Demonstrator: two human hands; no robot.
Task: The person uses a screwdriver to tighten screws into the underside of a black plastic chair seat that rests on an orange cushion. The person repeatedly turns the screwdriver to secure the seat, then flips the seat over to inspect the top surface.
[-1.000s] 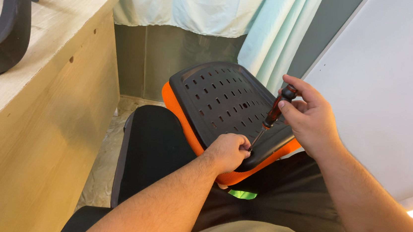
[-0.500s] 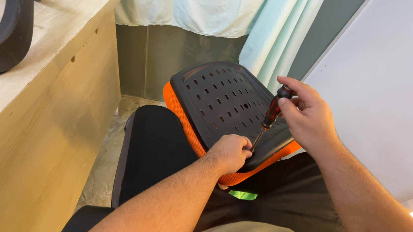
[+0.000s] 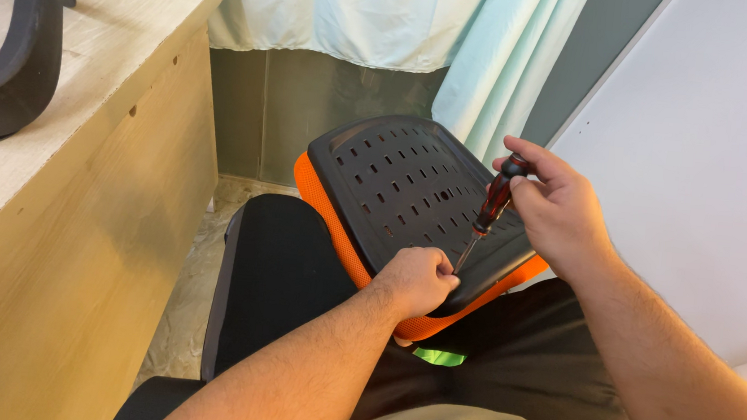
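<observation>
Against curtain (image 3: 364,11), screwdriver (image 3: 489,207) in right hand (image 3: 558,213)

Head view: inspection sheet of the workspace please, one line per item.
Surface: black seat cushion on the person's lap side, bearing the part.
Job's things: black perforated panel with orange mesh edge, tilted; red-and-black screwdriver, tip down on the panel.
Clutter: black curved chair part on the wooden bench.
Hands: right hand grips the screwdriver handle; left hand closed on the panel's near edge by the tip.
Cables: nothing seen.
Surroundings: pale green curtain, white board, tiled floor.
</observation>
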